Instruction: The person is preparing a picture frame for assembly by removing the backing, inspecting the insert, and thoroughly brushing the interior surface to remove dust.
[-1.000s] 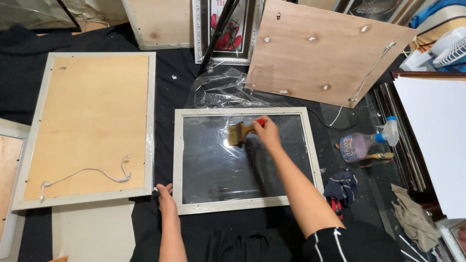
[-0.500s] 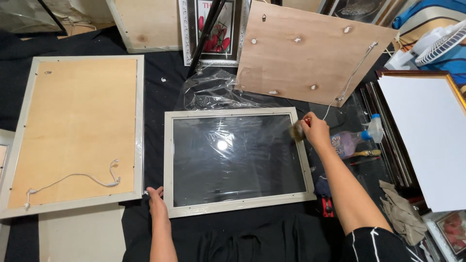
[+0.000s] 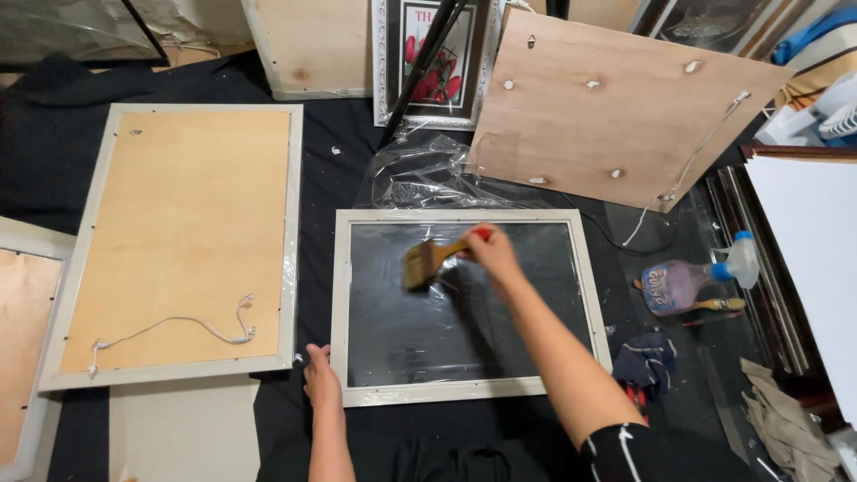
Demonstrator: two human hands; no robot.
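Note:
A pale-framed glass picture frame (image 3: pixel 464 393) lies flat on black cloth in the middle. My right hand (image 3: pixel 489 252) grips a wide paintbrush (image 3: pixel 420 264) with a wooden handle; its bristles rest on the glass near the upper left part of the pane. My left hand (image 3: pixel 321 378) presses flat on the cloth at the frame's lower left corner, touching the frame edge.
A larger frame (image 3: pixel 178 241) lies back-up at left, with a white hanging cord. A plywood backing board (image 3: pixel 616 107) leans at the back right. Crumpled clear plastic (image 3: pixel 420 174), a spray bottle (image 3: pixel 692 278), a dark rag (image 3: pixel 647 361) and a white board (image 3: pixel 808 259) lie around.
My right hand has swept the brush from the frame's right edge leftward across the glass to the upper left area. The left hand stays at the lower left corner.

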